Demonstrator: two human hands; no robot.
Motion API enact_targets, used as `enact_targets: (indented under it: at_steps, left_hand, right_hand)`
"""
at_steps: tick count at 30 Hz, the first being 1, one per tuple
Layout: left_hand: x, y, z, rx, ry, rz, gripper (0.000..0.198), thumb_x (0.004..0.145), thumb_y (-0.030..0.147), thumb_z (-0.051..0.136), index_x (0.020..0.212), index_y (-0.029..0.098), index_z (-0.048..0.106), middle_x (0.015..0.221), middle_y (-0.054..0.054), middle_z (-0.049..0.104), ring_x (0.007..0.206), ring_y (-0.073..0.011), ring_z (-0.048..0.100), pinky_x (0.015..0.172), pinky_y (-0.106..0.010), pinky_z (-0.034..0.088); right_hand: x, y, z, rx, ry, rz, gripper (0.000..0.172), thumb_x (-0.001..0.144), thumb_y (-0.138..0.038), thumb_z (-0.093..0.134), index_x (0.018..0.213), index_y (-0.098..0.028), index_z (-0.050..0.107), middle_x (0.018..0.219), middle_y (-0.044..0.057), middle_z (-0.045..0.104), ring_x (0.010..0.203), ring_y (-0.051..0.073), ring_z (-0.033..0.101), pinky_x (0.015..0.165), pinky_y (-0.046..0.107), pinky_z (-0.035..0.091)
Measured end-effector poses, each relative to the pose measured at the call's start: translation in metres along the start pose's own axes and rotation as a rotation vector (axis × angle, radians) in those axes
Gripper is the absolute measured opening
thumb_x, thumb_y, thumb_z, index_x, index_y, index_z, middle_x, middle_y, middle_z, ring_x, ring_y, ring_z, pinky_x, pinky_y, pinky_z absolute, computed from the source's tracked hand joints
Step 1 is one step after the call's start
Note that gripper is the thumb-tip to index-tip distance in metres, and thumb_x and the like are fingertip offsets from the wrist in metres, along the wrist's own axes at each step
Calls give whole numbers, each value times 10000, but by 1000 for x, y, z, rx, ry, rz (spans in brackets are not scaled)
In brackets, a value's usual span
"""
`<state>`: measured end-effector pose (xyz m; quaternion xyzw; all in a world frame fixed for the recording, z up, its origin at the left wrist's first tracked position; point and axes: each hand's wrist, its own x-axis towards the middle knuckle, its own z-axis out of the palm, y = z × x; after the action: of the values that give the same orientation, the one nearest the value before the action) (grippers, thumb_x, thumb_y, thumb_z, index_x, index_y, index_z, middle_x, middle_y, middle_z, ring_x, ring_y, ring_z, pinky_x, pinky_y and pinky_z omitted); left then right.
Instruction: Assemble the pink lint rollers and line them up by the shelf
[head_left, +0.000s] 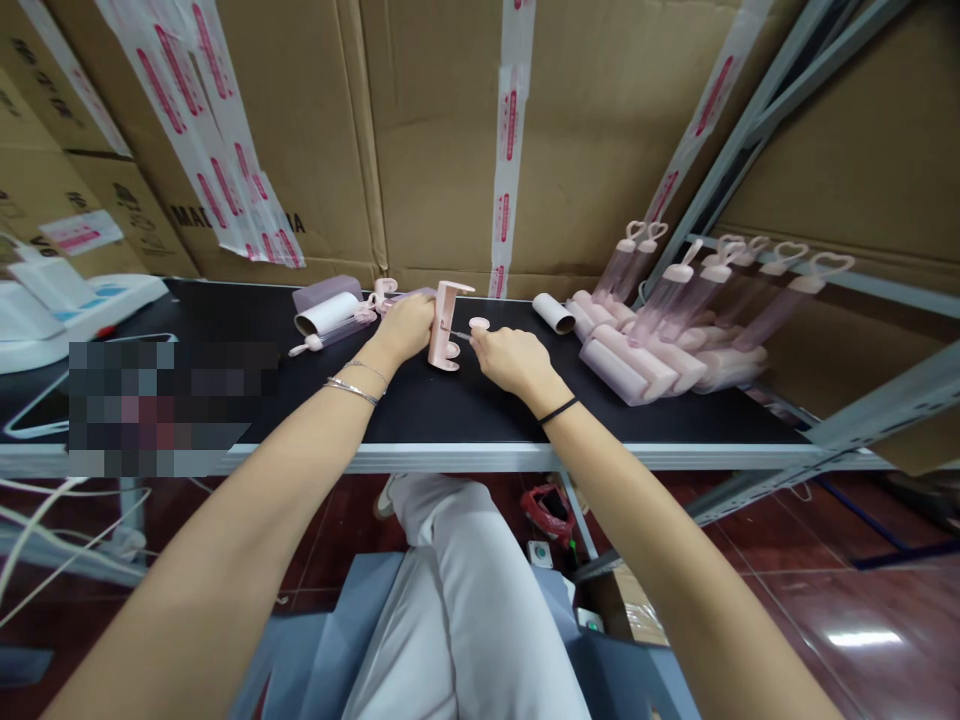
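Observation:
My left hand (405, 328) is closed around the far side of a pale pink plastic holder (442, 325), a long piece with an upright flange at each end. It stands tilted on edge above the black table top. My right hand (514, 358) grips a thin metal-shafted tool (461, 335), whose tip reaches the holder's inner face; its handle is hidden in my fingers. A small pale pink round part (480, 323) shows just beyond my right fingertips; I cannot tell whether they touch it.
Left of my hands lie a white paper roll (328, 314) and a lilac cover (326, 290). Another white roll (553, 313) lies at right, beside a pile of pink rollers (634, 365) with heart-shaped loops. A power strip (112, 300) is far left; a metal post (885, 400) stands right.

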<state>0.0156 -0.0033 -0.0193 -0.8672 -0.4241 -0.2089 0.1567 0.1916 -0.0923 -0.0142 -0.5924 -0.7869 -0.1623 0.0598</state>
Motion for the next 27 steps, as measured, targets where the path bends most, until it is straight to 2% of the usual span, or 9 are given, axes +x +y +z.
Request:
enact_targets:
  at_steps: [4, 8, 12, 19, 23, 25, 27]
  left_hand:
    - [-2, 2, -1, 45, -33, -41, 256, 888, 221, 495, 1010, 69, 662, 1108, -194, 679, 1054, -292, 640, 910, -367, 474]
    - [0, 0, 5, 80, -98, -73, 362, 902, 349, 512, 1042, 50, 660, 1073, -215, 689, 1011, -314, 659, 849, -375, 486]
    - [2, -2, 11, 158, -132, -97, 374, 935, 315, 430, 1010, 52, 684, 985, -222, 709, 944, -334, 684, 765, -385, 491]
    - [3, -5, 14, 239, -114, -91, 294, 888, 263, 482, 933, 82, 710, 878, -190, 725, 839, -284, 699, 752, -357, 495]
    - [3, -5, 15, 226, -109, -109, 267, 883, 216, 460, 905, 114, 706, 821, -152, 725, 782, -252, 694, 734, -342, 498]
    - [3, -5, 15, 204, -106, -120, 237, 867, 236, 490, 880, 120, 696, 795, -144, 720, 769, -259, 692, 736, -352, 503]
    - [3, -5, 15, 86, -67, -120, 210, 835, 279, 553, 852, 115, 683, 784, -153, 712, 782, -284, 690, 765, -383, 509]
  right_hand:
    - [0, 0, 1, 14, -18, 9, 427, 990, -310, 225, 1282, -188, 511, 1005, 167, 714, 930, 320, 711, 752, 408, 521]
    - [1, 1, 2, 12, -27, 5, 430, 994, -316, 217, 1256, -199, 537, 1024, 165, 711, 940, 319, 709, 764, 421, 523]
    - [1, 2, 3, 13, -22, -5, 434, 996, -326, 217, 1240, -201, 553, 1031, 162, 711, 944, 314, 706, 766, 406, 517]
    - [2, 1, 1, 21, -15, 2, 422, 1002, -339, 217, 1184, -218, 577, 1028, 148, 714, 959, 305, 704, 766, 392, 515]
    - [2, 0, 0, 10, -24, 8, 421, 1004, -338, 214, 1178, -213, 576, 1032, 152, 712, 970, 297, 702, 770, 378, 509]
    - [2, 0, 0, 4, -26, 1, 418, 1004, -335, 216, 1161, -214, 584, 1027, 150, 713, 967, 297, 704, 767, 374, 507]
    - [2, 0, 0, 2, -17, -1, 414, 1002, -337, 222, 1144, -218, 593, 1022, 145, 715, 962, 296, 705, 760, 370, 506]
